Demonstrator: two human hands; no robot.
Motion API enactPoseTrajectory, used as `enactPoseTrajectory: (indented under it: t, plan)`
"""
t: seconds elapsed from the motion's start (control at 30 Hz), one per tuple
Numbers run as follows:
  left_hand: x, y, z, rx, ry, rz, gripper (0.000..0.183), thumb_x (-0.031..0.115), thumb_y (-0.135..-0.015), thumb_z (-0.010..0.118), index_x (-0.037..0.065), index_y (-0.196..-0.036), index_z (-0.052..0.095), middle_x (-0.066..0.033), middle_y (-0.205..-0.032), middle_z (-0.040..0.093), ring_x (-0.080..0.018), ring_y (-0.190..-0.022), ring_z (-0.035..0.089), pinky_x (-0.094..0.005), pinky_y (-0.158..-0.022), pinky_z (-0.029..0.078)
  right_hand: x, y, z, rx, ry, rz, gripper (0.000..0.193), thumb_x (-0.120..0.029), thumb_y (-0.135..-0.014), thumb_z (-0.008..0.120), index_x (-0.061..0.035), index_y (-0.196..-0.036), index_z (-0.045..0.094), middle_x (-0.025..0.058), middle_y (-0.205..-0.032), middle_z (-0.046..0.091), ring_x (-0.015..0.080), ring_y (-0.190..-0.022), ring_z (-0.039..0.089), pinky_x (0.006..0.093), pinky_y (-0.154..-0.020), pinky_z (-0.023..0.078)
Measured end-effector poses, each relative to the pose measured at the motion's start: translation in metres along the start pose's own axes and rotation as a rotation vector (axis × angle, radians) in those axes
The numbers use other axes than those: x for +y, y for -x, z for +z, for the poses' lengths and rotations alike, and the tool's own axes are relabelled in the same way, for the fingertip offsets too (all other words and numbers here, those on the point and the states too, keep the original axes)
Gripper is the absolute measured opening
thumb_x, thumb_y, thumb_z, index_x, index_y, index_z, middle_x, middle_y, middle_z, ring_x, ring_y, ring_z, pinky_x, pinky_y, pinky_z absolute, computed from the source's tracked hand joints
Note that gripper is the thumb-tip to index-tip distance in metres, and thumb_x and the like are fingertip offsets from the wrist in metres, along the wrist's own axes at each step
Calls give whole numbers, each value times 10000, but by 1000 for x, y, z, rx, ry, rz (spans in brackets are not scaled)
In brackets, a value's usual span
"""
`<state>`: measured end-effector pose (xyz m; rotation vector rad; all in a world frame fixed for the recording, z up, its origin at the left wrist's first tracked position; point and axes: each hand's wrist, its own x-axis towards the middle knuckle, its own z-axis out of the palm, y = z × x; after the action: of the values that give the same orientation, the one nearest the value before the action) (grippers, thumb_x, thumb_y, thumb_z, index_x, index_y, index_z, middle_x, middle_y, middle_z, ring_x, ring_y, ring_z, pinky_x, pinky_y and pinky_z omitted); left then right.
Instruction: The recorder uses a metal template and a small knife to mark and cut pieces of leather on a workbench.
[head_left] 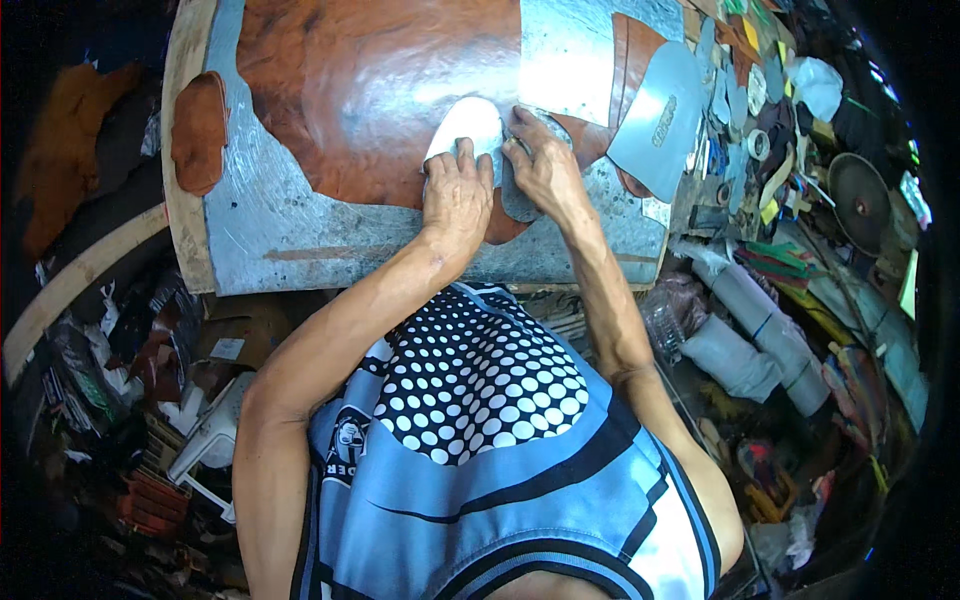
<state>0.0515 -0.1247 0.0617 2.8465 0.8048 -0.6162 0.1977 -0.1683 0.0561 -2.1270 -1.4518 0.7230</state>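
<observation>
The white template (pixel 468 118) is lying on the broad brown leather (pixel 370 100), near its lower right part, and the left hand (pixel 458 195) is resting over its near end with fingers extended, pressing rather than grasping. The right hand (pixel 545 165) is bending its fingers just beside the template's right side; whether it is gripping anything cannot be told. The template is looking light, thin and fairly stiff, probably prone to sliding on the glossy leather, so spread fingertips would be suiting its middle and a pinch its rim. The leather is seeming supple and heavier. Its ragged lower edge is running above a strip of metal sheet (pixel 270 240), which is offering room leftward and nearer the body; rightward, the grey panel (pixel 655 120) is narrowing the space.
</observation>
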Motion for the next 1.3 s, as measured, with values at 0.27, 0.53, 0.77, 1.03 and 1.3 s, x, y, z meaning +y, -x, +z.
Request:
enactPoseTrajectory:
  t: [0.27, 0.53, 0.77, 1.03, 1.3]
  plan:
    - [-5, -3, 11, 126, 10, 41, 477, 159, -804, 627, 56, -1258, 524, -203, -1241, 500, -276, -916, 584, -376, -788, 440, -20, 51, 23, 121, -33, 202, 290, -105, -863, 580, 94, -1067, 635, 315, -1302, 521, 468, -1110, 576, 457, -951, 486]
    - [-6, -9, 12, 186, 69, 60, 438, 210, -777, 658, 48, -1174, 567, -195, -1199, 519, -280, -891, 604, -377, -754, 459, -43, 89, 36, 188, -6, 322, 250, -128, -885, 557, 56, -1036, 637, 325, -1306, 508, 484, -1069, 582, 473, -913, 500]
    - [-28, -7, 17, 237, 234, 174, 305, 236, -839, 623, 38, -1070, 605, -158, -1064, 568, -297, -912, 600, -438, -797, 448, -53, 106, 37, 188, 36, 405, 261, -136, -890, 556, 60, -1044, 632, 316, -1293, 524, 469, -1098, 572, 467, -939, 478]
    - [-90, 40, 56, 476, 481, 306, 633, 282, -790, 742, 21, -1313, 499, -193, -1393, 454, -396, -1320, 389, -515, -1077, 329, -53, 72, 58, 395, -12, 400, 451, -144, -890, 555, 93, -1270, 501, 329, -1154, 586, 477, -1055, 581, 468, -894, 482]
    - [-93, 43, 70, 523, 581, 310, 677, 307, -811, 727, 26, -1366, 460, -176, -1417, 465, -400, -1356, 350, -529, -1109, 274, -45, 51, 37, 375, -822, 736, 229, -221, -818, 741, -33, -866, 620, 3, -614, 574, 84, -475, 510, 242, -433, 398]
